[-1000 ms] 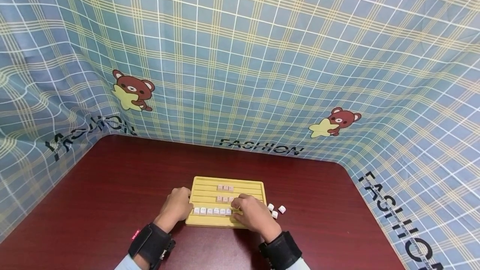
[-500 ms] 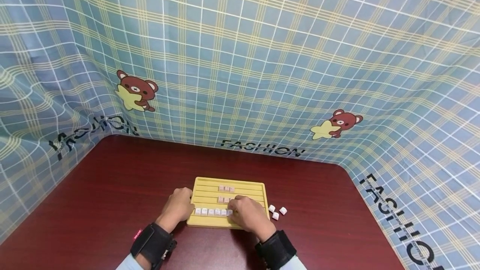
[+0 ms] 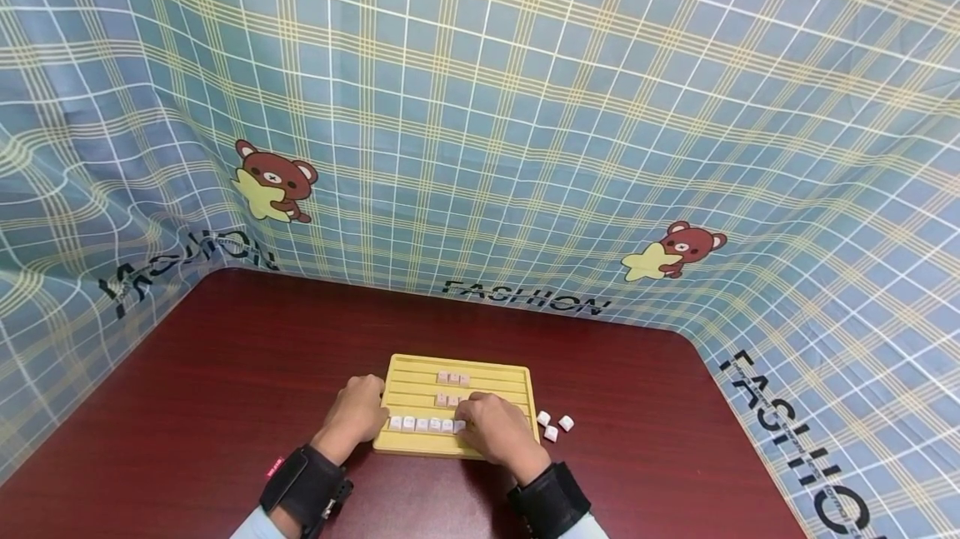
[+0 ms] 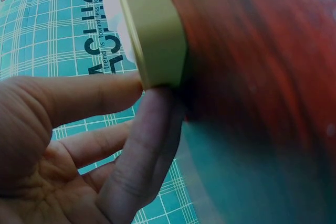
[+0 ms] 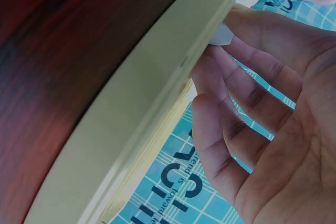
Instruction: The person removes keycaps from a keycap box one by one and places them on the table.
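Observation:
A yellow grooved tray lies on the dark red table. At its left edge my left hand pinches the rim; in the left wrist view the thumb is on the top edge and a finger is against the side. Along the tray's front groove runs a row of white keycaps. My right hand pinches a white keycap at the right end of that row, thumb on the near side and fingers beyond. The right hand partly hides the tray's right half.
Three pinkish keycaps sit in a back groove, with more pinkish ones in a middle groove. To the right of the tray, three loose white keycaps lie on the table. A plaid cloth surrounds the table's far sides.
My right hand has moved slightly left, closing in on the end of the white row, and has then stayed there. The left hand keeps its place at the tray's edge.

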Tool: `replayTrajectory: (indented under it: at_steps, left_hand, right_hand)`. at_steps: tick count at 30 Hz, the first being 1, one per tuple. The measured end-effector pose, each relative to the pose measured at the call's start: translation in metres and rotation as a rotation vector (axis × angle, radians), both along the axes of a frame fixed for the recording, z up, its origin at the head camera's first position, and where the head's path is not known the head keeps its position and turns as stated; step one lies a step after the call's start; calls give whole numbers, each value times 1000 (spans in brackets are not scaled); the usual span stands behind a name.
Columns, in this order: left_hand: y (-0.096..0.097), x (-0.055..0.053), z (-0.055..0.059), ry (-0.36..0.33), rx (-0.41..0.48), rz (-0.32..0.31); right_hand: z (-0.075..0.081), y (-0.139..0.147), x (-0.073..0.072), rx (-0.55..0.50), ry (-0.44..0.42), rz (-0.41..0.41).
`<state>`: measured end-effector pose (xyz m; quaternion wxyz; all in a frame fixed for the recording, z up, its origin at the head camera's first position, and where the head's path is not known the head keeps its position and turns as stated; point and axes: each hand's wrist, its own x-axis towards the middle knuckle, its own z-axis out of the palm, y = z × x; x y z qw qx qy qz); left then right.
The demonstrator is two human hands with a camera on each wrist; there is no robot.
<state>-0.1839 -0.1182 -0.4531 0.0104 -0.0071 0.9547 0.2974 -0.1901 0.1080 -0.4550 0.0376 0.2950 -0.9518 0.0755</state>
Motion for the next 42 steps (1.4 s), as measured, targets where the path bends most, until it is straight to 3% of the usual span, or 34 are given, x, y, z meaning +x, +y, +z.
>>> replayTrajectory:
  at_steps: [29, 42]
  left_hand:
    - [-1, 0, 0, -7, 8, 12]
    - [-1, -1, -1, -20, 5, 15]
  right_hand:
    - [3, 3, 2, -7, -36, -18]
    - [6, 19, 3, -30, 7, -29]
